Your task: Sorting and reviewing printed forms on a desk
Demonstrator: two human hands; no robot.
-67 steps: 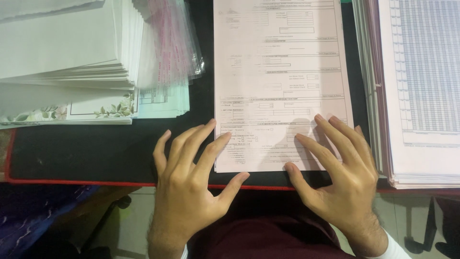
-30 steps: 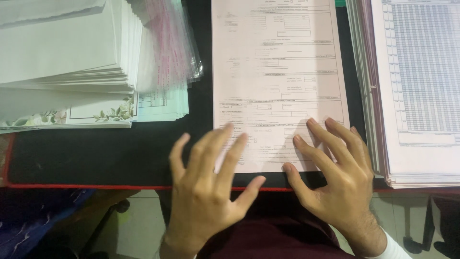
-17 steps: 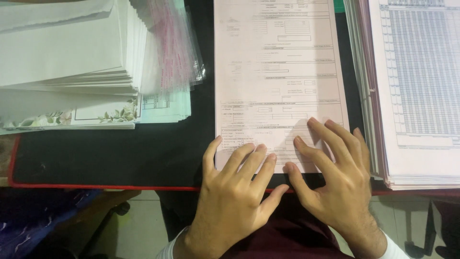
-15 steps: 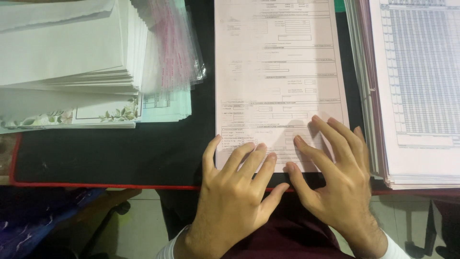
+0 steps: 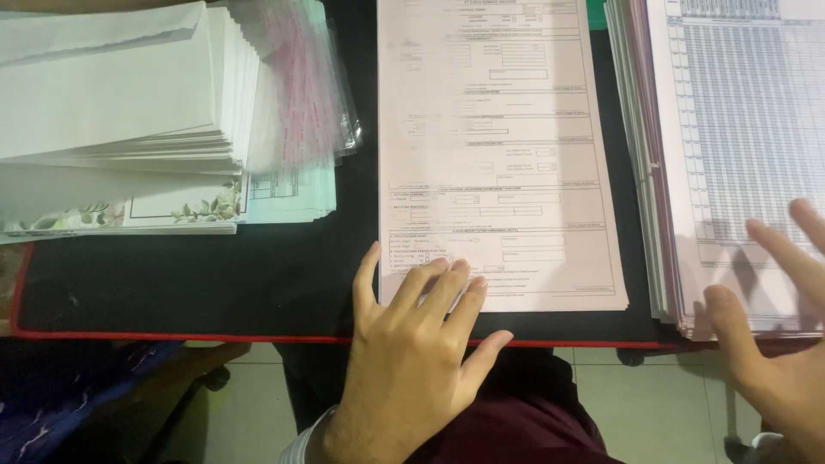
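— Nearest first?
— Left hand [image 5: 412, 352], fingers together, lies flat on the pink form's [image 5: 498, 155] near corner (centre of the black mat [image 5: 189, 275]).
— The right hand [image 5: 778, 318]?
— Spread, over the printed stack [image 5: 730, 129]; white envelopes [image 5: 120, 86] lie beyond, at left.

The left hand [image 5: 412, 352] lies flat at six o'clock, fingers together on the near left corner of the pink form [image 5: 494, 155], thumb out over the red edge of the black counter [image 5: 198, 275]. The right hand [image 5: 778, 318] is at four o'clock, fingers spread and open above the near corner of the paper stack [image 5: 730, 129], whose top sheet is a printed grid; whether it touches is hard to tell. The form lies between that stack at three o'clock and the envelopes [image 5: 112, 86] at ten o'clock. Clear bags [image 5: 301, 77] lean beside the envelopes, with leaf-printed sheets [image 5: 172, 206] under them.
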